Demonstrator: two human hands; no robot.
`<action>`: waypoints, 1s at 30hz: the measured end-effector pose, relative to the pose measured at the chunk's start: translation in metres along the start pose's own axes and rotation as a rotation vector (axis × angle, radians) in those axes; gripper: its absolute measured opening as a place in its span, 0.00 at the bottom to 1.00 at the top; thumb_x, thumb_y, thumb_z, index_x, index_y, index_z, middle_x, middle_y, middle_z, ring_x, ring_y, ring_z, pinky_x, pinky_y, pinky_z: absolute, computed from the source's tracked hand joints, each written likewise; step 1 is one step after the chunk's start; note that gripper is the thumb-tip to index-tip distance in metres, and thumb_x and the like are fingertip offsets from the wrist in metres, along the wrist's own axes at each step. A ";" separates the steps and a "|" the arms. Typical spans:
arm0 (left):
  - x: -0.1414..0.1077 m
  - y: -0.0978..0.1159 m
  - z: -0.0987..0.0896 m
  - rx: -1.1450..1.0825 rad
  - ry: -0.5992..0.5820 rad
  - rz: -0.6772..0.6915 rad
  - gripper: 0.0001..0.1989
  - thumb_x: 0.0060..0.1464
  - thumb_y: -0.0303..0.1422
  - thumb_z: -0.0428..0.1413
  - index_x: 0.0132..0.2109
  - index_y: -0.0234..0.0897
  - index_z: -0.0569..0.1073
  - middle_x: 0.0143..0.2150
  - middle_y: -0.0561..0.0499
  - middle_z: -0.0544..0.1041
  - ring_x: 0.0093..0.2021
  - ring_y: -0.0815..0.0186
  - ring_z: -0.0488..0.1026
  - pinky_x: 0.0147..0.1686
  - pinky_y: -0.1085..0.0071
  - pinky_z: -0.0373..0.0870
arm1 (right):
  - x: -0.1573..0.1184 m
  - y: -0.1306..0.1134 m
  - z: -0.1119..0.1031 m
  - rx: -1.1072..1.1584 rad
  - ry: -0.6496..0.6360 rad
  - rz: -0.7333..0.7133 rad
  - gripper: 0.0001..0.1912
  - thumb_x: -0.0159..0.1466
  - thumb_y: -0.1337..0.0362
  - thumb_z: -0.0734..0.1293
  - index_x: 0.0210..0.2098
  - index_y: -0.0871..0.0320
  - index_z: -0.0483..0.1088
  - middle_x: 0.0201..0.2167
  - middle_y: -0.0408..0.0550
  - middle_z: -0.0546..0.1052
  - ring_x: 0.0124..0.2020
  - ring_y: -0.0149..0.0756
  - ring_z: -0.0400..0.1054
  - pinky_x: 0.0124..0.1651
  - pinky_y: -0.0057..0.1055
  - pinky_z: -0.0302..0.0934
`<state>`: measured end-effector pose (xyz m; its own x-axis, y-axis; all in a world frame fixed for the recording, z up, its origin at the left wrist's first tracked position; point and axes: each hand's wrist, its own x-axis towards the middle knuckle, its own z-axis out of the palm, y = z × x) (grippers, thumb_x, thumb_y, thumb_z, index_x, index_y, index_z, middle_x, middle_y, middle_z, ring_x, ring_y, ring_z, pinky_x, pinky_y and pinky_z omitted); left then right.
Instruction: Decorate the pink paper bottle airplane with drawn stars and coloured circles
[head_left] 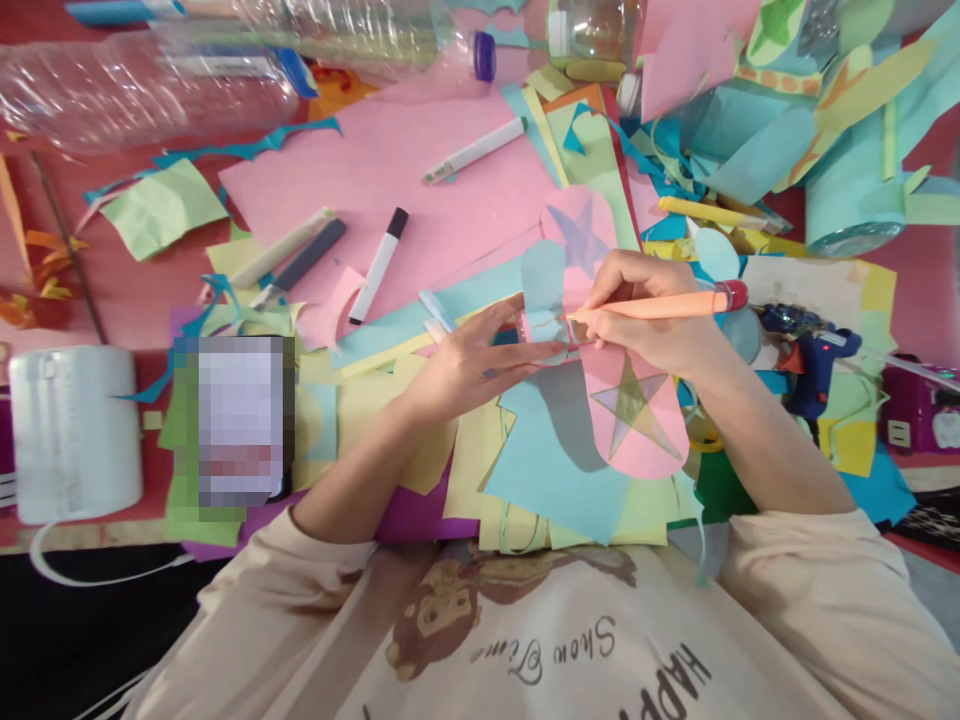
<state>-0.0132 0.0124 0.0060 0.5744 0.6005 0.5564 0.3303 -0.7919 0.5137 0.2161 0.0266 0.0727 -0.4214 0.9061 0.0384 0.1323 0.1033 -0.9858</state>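
Observation:
An orange pen with a red end (675, 304) is pinched in my right hand (651, 310), its tip pointing left. The tip meets a small craft piece whose middle is mostly covered by my fingers. From that piece extend a light blue rounded paper flap (543, 280) and two pink paper flaps. A purple star marks the upper pink flap (579, 228); the lower pink flap (641, 440) bears a greenish star shape. My left hand (480, 358) presses its fingers on the left side of the piece, thumb and fingers around its edge.
Markers (379, 266) lie on a large pink sheet (300, 190). Plastic bottles (135, 90) line the back. A phone (241, 420) and white case (76, 432) are at left. A blue glue gun (817, 365), paper scraps and a light blue paper-covered container (851, 195) are at right.

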 end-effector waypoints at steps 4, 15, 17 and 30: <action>-0.003 0.000 0.001 0.016 -0.013 -0.043 0.13 0.60 0.33 0.56 0.52 0.48 0.75 0.54 0.45 0.70 0.47 0.66 0.74 0.47 0.67 0.75 | 0.000 0.002 -0.003 0.162 0.077 0.025 0.09 0.59 0.58 0.68 0.28 0.54 0.67 0.20 0.40 0.71 0.19 0.30 0.66 0.20 0.29 0.60; -0.003 0.002 -0.001 -0.010 -0.082 -0.153 0.15 0.62 0.31 0.52 0.55 0.43 0.68 0.57 0.42 0.70 0.52 0.60 0.73 0.50 0.60 0.74 | -0.008 -0.004 0.014 -0.072 0.189 -0.054 0.13 0.63 0.56 0.66 0.27 0.56 0.65 0.23 0.40 0.72 0.22 0.27 0.65 0.24 0.27 0.60; -0.002 0.005 -0.001 -0.036 -0.059 -0.173 0.19 0.61 0.31 0.53 0.58 0.42 0.63 0.53 0.43 0.72 0.57 0.57 0.70 0.52 0.59 0.73 | -0.008 -0.001 0.015 -0.115 0.204 -0.097 0.14 0.64 0.55 0.66 0.26 0.56 0.64 0.23 0.40 0.72 0.25 0.28 0.68 0.27 0.27 0.62; -0.001 0.006 -0.001 -0.086 -0.036 -0.195 0.24 0.58 0.31 0.58 0.59 0.39 0.60 0.50 0.44 0.74 0.61 0.54 0.68 0.54 0.58 0.73 | -0.008 0.000 0.017 -0.265 0.234 -0.152 0.12 0.64 0.64 0.65 0.24 0.57 0.64 0.19 0.37 0.69 0.23 0.26 0.68 0.27 0.26 0.62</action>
<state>-0.0125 0.0072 0.0090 0.5325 0.7358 0.4184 0.3736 -0.6479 0.6638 0.2045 0.0127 0.0698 -0.2423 0.9381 0.2474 0.3246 0.3187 -0.8906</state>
